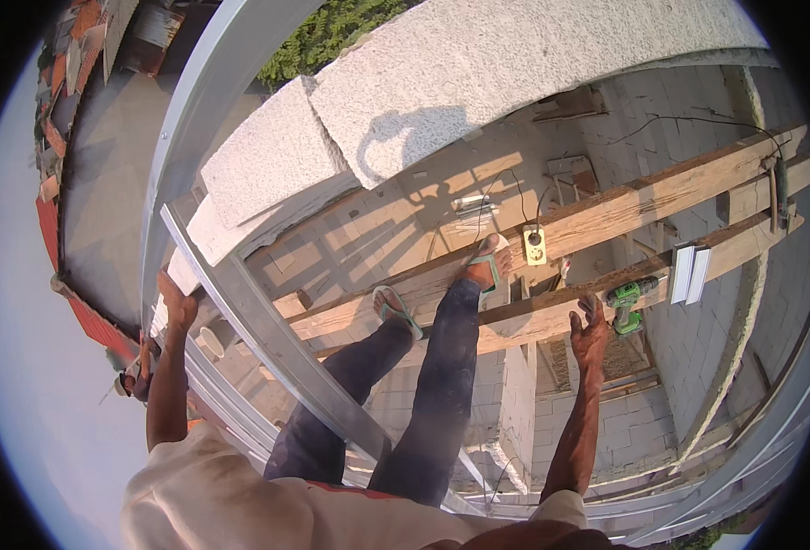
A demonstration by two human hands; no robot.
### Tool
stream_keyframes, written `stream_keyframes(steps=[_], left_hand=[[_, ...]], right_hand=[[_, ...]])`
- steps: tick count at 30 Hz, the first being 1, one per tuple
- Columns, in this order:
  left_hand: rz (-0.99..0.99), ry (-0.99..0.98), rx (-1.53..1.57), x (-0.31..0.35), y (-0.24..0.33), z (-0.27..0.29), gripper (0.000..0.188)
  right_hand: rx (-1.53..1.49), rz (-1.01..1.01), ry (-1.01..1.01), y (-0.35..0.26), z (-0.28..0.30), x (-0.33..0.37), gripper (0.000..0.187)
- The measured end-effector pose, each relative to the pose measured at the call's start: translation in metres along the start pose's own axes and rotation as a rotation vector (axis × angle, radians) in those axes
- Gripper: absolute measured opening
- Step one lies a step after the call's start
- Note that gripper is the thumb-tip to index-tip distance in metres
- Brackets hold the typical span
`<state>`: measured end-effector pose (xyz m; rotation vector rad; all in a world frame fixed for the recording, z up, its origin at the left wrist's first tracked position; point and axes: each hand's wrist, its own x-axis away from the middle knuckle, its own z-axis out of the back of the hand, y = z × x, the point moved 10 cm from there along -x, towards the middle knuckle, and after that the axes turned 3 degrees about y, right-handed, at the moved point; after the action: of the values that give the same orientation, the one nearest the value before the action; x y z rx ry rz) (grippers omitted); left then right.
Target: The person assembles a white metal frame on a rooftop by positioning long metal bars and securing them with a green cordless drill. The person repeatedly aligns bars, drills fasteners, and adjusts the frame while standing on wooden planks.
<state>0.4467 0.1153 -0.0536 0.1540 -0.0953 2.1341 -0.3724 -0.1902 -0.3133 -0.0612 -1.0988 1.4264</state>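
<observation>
My left hand (178, 301) is closed at the left, its fingers against the upright silver metal channel (160, 174) beside the white block wall. At the right, my right hand (590, 335) is open, fingers apart and a little bent, with nothing in it. Just beyond its fingertips a green cordless drill (627, 307) lies on the wooden beam (552, 316). A gap shows between the hand and the drill. My feet, in flip-flops (396, 310), stand on the beams.
A yellow socket strip (534, 246) with a plugged-in cable sits on the far beam (643, 203). Short white metal pieces (690, 273) lie right of the drill. A slanting metal profile (286, 353) crosses near my legs. Far below is a floor (478, 188). Another person (139, 371) is at the lower left.
</observation>
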Motion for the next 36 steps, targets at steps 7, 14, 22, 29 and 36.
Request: stream_keyframes(steps=[7,14,22,29,36], left_hand=[[0.350,-0.017,-0.090,-0.016,0.014,0.013,0.082],[0.464,-0.002,0.030,0.009,0.009,-0.007,0.082],[0.510,0.084,0.034,0.010,0.022,0.021,0.089],[0.573,0.377,1.119,0.137,0.154,0.013,0.099],[0.799,-0.162,1.517,0.204,0.276,-0.053,0.118]], right_hand=[[-0.148,0.737,-0.088,-0.453,-0.016,0.082,0.049],[0.459,1.252,0.039,-0.692,-0.077,0.061,0.071],[1.042,1.188,-0.245,-0.732,-0.196,-0.054,0.072],[1.200,1.164,-0.258,-0.729,-0.218,-0.093,0.064],[1.218,1.082,-0.239,-0.723,-0.225,-0.097,0.073]])
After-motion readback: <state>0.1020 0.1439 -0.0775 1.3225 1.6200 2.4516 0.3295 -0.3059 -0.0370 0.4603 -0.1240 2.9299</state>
